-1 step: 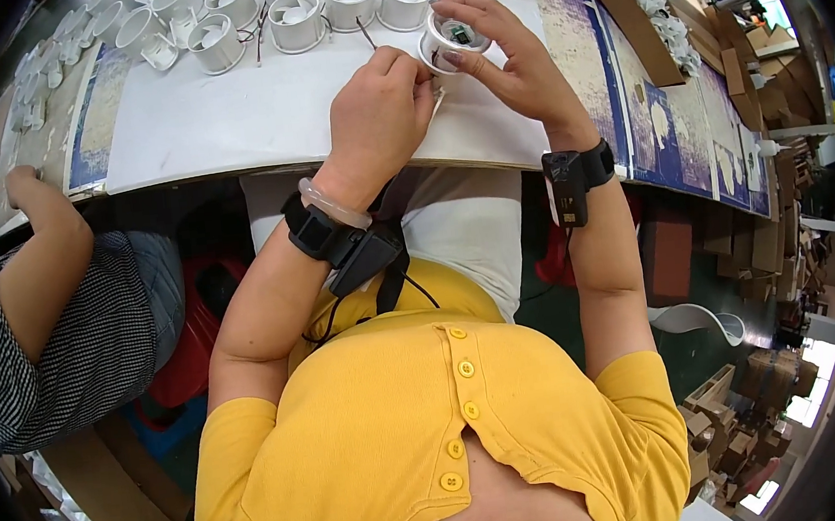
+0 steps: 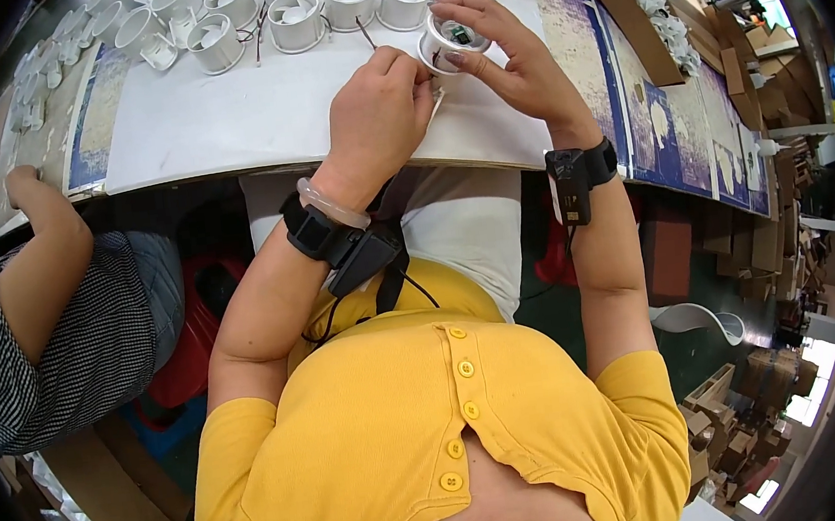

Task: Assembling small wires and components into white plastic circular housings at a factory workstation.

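Beyond the yellow shirt [image 2: 352, 417], the left hand [image 2: 378, 109] is curled with thumb and fingers pressed together at the near left side of a white round housing [image 2: 440, 37], though I cannot tell what they pinch. The right hand [image 2: 525, 69] bows its thumb and fingers around the housing's right side, gripping it at the white work surface [image 2: 224, 128], a green part [image 2: 459, 33] showing inside. Just past the 2 hands, white fan housings [image 2: 296, 21] stand grouped, blades facing up.
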`<control>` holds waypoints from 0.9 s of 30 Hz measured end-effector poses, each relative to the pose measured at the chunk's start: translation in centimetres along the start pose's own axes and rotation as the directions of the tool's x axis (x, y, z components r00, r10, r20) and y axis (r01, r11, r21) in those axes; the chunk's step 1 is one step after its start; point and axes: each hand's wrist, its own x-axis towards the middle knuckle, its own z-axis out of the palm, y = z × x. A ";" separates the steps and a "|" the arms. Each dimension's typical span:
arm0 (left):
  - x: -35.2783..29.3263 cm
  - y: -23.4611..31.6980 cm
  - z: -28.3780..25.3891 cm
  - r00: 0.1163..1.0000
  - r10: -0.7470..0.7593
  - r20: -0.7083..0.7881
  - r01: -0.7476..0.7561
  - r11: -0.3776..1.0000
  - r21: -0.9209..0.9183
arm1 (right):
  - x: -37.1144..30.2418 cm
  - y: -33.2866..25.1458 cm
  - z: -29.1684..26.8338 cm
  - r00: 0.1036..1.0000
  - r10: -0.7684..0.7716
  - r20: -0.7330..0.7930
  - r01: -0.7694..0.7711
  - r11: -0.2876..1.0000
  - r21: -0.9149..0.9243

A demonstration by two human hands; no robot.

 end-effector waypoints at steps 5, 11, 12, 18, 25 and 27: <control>-0.1 -0.1 -0.3 0.998 0.044 0.049 -0.045 0.999 0.009 | 0.1 0.4 -0.2 0.997 -0.024 0.076 0.028 0.998 -0.052; -0.7 0.1 -1.1 0.994 0.058 0.092 -0.055 0.998 -0.044 | -0.5 1.0 0.2 0.991 -0.027 0.130 0.024 1.000 0.020; -0.7 0.2 -1.2 0.992 0.063 0.107 -0.057 0.997 -0.054 | -0.6 1.0 0.1 0.991 -0.020 0.134 0.016 0.999 0.030; -0.8 0.2 -2.4 0.979 0.101 0.179 -0.091 0.994 -0.065 | -1.6 1.4 1.1 0.993 -0.039 0.109 0.048 0.995 -0.085; -0.9 -0.1 -2.2 0.962 0.189 0.196 -0.186 0.982 -0.033 | -2.0 1.1 2.4 0.998 -0.001 0.066 -0.002 0.999 0.044; -0.5 -0.1 -2.7 0.962 0.157 0.222 -0.148 0.987 -0.057 | -2.3 0.8 2.6 0.999 0.051 0.000 -0.050 0.986 0.156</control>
